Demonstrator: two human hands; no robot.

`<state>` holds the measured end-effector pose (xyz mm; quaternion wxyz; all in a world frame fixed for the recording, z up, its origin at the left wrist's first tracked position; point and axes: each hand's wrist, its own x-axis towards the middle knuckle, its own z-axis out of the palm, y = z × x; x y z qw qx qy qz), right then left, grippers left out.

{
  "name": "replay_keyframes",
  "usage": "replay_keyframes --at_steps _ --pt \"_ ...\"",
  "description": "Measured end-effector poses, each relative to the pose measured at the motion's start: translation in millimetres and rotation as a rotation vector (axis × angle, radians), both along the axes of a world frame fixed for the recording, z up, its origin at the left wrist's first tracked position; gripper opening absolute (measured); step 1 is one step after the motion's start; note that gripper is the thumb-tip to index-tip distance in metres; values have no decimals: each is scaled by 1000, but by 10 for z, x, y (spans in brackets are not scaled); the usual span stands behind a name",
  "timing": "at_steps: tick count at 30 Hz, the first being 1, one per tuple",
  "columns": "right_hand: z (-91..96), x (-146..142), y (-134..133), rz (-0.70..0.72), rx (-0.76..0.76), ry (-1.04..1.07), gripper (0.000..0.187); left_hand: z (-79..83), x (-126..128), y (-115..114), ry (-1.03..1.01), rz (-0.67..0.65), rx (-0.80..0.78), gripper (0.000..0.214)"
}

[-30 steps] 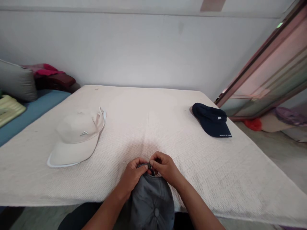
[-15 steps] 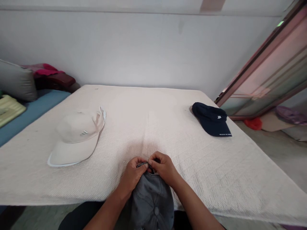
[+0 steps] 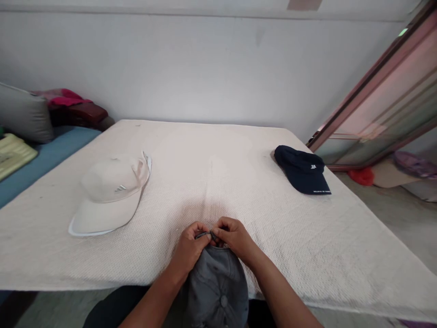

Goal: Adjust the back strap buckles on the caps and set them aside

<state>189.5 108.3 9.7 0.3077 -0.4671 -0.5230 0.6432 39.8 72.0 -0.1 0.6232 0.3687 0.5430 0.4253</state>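
Note:
A dark grey cap (image 3: 218, 287) hangs at the table's front edge, its crown button facing up toward me and its back opening at the top. My left hand (image 3: 191, 246) pinches the strap at that opening between thumb and fingers. Close beside it, my right hand (image 3: 232, 237) pinches the strap from the other side, fingertips nearly touching the left ones. The strap's fastening is mostly covered by the fingers. The cap's brim is out of view.
On the cream-covered table (image 3: 239, 182), a beige cap (image 3: 109, 191) lies to the left and a navy cap (image 3: 302, 171) at the right. A grey cushion (image 3: 25, 111) rests on a blue seat (image 3: 64, 141) beyond the left edge. A white wall (image 3: 191, 68) rises behind the table.
Both hands stay at the strap of the grey cap, with only slight finger movement. The view has shifted very slightly.

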Motion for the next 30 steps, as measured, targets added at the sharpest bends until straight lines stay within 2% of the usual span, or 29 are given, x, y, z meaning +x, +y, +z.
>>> replay_keyframes --at_steps 7,14,21,30 --pt "-25 0 10 -7 108 -103 14 -41 -8 13 10 -32 -11 11" --pt "-65 20 21 -12 105 -102 14 -94 -15 24 35 -77 54 13" --pt "-28 -2 16 -24 40 -20 14 -37 7 28 127 -69 137 12" --pt "-32 -2 6 -22 36 8 12 -64 14 22 -75 -14 3 17"
